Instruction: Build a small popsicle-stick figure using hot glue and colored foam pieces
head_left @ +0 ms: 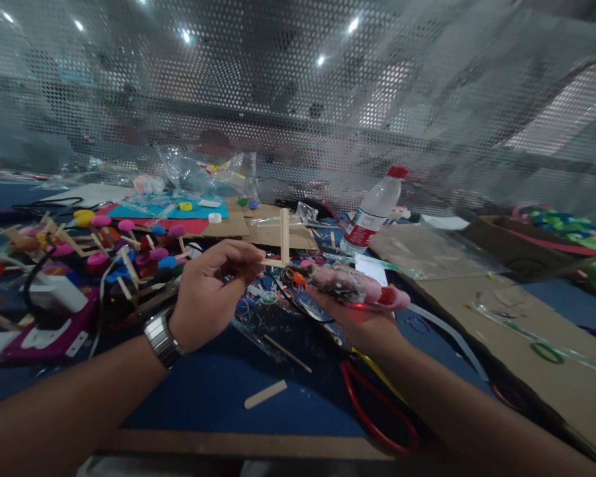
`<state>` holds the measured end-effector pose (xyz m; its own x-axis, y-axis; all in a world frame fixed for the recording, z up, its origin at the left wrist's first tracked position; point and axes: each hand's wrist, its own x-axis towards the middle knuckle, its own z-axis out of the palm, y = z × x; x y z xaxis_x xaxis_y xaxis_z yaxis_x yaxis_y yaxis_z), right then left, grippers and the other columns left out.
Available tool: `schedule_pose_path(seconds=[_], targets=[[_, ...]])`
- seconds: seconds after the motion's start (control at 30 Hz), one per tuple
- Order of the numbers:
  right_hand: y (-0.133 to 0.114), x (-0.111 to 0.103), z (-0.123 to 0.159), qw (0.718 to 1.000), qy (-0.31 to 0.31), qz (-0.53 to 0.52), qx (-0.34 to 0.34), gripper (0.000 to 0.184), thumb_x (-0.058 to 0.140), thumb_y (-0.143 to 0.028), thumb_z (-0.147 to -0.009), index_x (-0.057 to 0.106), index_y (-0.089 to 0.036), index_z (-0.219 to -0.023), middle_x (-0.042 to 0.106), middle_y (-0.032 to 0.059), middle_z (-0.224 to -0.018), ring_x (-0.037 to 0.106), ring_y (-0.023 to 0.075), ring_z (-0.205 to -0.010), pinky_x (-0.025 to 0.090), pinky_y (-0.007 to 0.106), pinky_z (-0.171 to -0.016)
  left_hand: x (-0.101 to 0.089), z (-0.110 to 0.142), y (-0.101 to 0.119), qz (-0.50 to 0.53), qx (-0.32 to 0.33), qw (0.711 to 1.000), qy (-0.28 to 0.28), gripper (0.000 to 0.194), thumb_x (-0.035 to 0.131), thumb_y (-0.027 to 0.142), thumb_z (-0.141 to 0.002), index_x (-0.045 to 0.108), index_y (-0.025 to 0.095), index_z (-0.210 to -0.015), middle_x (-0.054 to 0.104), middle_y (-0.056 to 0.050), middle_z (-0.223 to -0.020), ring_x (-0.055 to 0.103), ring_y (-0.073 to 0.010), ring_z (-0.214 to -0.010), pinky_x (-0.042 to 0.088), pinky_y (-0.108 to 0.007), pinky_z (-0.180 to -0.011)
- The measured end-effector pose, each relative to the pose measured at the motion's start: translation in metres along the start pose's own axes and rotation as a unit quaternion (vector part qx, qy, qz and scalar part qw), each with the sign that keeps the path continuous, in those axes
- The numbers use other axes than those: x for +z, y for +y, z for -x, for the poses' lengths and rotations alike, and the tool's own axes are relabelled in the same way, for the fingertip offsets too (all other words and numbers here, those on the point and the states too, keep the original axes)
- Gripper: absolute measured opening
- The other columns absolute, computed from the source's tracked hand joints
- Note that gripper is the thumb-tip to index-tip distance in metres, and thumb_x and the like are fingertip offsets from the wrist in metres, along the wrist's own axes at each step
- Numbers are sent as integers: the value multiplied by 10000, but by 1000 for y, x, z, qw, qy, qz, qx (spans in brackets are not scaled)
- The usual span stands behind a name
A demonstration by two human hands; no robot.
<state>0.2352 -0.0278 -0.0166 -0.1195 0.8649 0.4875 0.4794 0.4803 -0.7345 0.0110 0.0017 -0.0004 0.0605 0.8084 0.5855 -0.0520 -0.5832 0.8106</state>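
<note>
My left hand (213, 285), with a metal watch on its wrist, pinches the short end of an L-shaped piece of wooden craft sticks (285, 238). The longer arm of that piece stands upright. In my right hand (355, 321) is a pink hot glue gun (347, 285) smeared with dried glue, a translucent glue stick (449, 331) trailing from its back end. Its nozzle points left, close to the corner of the sticks. Below the hands, a loose craft stick (265, 394) and a thin wooden strip (288, 353) lie on the blue table. Red-handled scissors (372, 411) lie under my right forearm.
Stick models with colourful caps (124, 245) crowd the left, beside a purple power strip (54, 331) with a white plug. Behind stands a bottle with a red cap (375, 209). Cardboard (501, 318) and a box of colourful items (531, 245) are at right. A perforated screen (278, 99) rises behind.
</note>
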Motion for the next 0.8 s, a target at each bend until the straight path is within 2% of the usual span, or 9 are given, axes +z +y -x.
schedule_pose_path(seconds=[0.23, 0.8], targets=[[3, 3, -1, 999, 33, -35, -6, 158, 714, -315, -848, 798, -334, -980, 814, -13, -1087, 747, 272, -1075, 554, 459, -1054, -2, 0, 1, 14, -12, 1000, 2, 75, 771, 131, -783, 759, 184, -836, 770, -49, -925, 732, -153, -761, 651, -274, -690], [0, 0, -1, 1000, 14, 17, 0, 204, 689, -352, -851, 802, -330, -1019, 810, -17, -1122, 723, 283, -1136, 519, 475, -1105, 0, -2, 2, 19, -19, 1000, 6, 60, 786, 164, -771, 745, 189, -807, 769, -46, -873, 726, -145, -646, 646, -271, -625]])
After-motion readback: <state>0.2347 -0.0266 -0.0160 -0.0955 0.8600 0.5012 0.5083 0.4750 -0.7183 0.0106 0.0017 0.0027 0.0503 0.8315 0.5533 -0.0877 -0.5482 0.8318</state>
